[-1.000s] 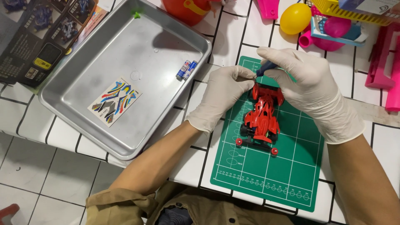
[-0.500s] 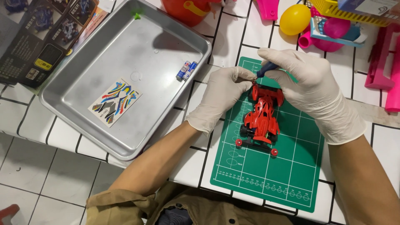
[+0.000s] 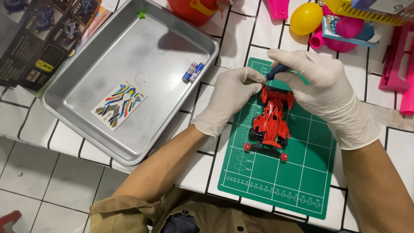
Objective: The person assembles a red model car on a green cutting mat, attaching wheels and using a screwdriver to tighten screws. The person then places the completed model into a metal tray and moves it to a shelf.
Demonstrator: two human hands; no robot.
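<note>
Presently, our left hand [image 3: 230, 98] pinches the red toy car [image 3: 271, 121] — on the green cutting mat [image 3: 297, 172] — while our right hand [image 3: 321, 88] stays clamped on a blue-handled tool [image 3: 276, 71].

1 car [image 3: 270, 121], 2 batts [image 3: 192, 72], 1 tray [image 3: 86, 92]

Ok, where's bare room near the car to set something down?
The green cutting mat is bare below the red toy car. The metal tray has open floor between the sticker sheet and two batteries. It is crowded along the top right, around the yellow egg and pink toys.
</note>
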